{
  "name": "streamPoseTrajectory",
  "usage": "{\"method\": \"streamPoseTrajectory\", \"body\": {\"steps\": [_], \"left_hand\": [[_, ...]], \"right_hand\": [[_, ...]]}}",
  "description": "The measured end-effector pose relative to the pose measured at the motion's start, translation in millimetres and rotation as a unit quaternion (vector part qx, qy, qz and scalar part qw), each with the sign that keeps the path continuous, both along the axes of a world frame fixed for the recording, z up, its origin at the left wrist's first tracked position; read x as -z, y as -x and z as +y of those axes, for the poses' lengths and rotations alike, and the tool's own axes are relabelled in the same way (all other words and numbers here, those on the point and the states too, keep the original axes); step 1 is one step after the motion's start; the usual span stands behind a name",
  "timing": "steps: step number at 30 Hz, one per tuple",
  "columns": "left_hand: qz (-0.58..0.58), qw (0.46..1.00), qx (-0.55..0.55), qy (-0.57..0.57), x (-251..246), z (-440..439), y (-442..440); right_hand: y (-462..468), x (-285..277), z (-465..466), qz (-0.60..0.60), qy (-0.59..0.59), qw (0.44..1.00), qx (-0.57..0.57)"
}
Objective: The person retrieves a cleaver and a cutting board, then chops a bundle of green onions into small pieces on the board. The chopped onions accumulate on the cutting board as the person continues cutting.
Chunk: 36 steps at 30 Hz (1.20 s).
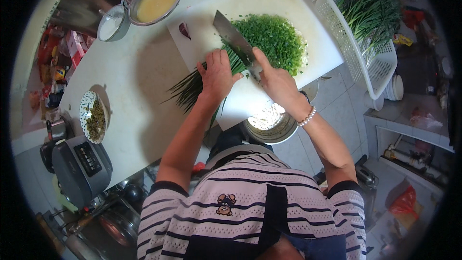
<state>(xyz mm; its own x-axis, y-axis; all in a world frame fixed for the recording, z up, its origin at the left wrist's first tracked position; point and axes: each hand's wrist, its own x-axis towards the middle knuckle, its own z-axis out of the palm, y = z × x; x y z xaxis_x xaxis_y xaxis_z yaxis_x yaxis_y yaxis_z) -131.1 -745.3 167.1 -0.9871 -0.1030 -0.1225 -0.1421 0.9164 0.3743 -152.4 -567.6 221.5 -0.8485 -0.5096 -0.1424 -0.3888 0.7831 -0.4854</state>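
Observation:
My right hand (277, 83) grips a broad-bladed cleaver (234, 39), its handle mostly hidden by my fingers. The blade stands between a pile of finely chopped green chives (270, 39) and a bundle of uncut chives (191, 86). Over that bundle lies my left hand (218, 74), fingers pressing its cut end close to the blade. The long tips stick out to the left past the edge of the white cutting board (245, 99). A piece of purple-red skin (184, 30) rests at the board's left side.
A white plastic basket (355, 56) of whole chives (368, 11) stands at right. Metal bowls of yellow liquid (157, 3) and white powder (110, 27) sit at back left. A speckled bowl (88, 97) and a grey appliance (83, 173) are left; a metal pot (274, 135) stands below the board.

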Motion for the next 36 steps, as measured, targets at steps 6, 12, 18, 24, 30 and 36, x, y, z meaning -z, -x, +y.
{"method": "streamPoseTrajectory", "body": {"steps": [6, 12, 18, 24, 30, 36], "left_hand": [[-0.011, 1.000, -0.012, -0.024, 0, 1, 0], [-0.007, 1.000, -0.006, -0.019, 3, 0, 0], [0.002, 1.000, 0.002, -0.011, 5, 0, 0], [0.071, 0.995, 0.050, -0.055, 7, -5, 4], [0.074, 0.991, 0.086, -0.073, -4, -1, 20], [0.009, 0.998, 0.053, -0.035, -7, 1, 5]], "right_hand": [[-9, -48, 30, -0.054, -0.003, 0.999, -0.005], [-1, -53, 30, -0.073, -0.032, 0.995, -0.051], [4, -4, -2, -0.010, 0.002, 0.999, -0.041], [11, 11, 12, -0.007, 0.029, 0.999, 0.011], [15, 1, 27, -0.023, -0.006, 0.997, 0.067], [9, -13, 25, -0.025, -0.011, 0.997, 0.071]]}}
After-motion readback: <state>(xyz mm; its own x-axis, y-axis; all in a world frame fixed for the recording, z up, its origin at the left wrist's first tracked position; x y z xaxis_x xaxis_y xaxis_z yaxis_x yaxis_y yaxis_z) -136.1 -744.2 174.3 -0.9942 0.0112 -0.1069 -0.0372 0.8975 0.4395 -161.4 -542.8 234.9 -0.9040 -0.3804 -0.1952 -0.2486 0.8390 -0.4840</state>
